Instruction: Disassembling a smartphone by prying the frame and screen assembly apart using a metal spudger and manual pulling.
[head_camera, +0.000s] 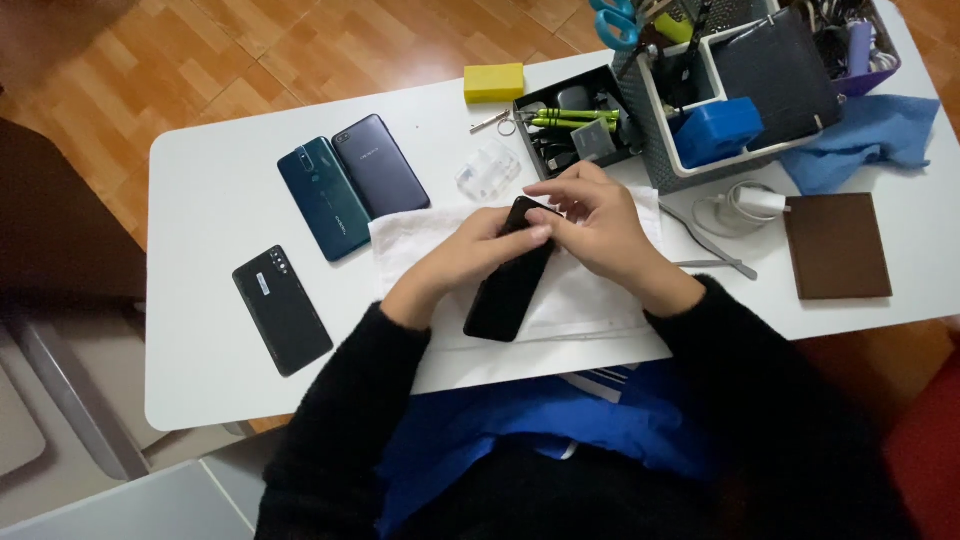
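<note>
Overhead, a white counter (210, 190) is carrying a repair spread, and a person in black sleeves is working at its near edge over a white cloth (590, 295). A black phone (508, 290) is lying across that cloth with its long axis running from the near-left up to the far-right, its upper end tucked between both hands. The left hand (470, 255) is closing from the left side, thumb and fingers wrapped on the phone's upper part, while the right hand (595, 215) is curling over the top end, fingertips pinching at the edge (just what they are pinching is too small to tell). Both grips are grasping the phone; the right one is the nearer to its top end. Off to the left, three more phones are lying apart: a black one (282, 310), a teal one (323, 198) and a dark blue one (380, 165) touching side by side. A grey tool caddy (700, 165) is standing beyond the hands, with a brown wallet (836, 246) at the right.
</note>
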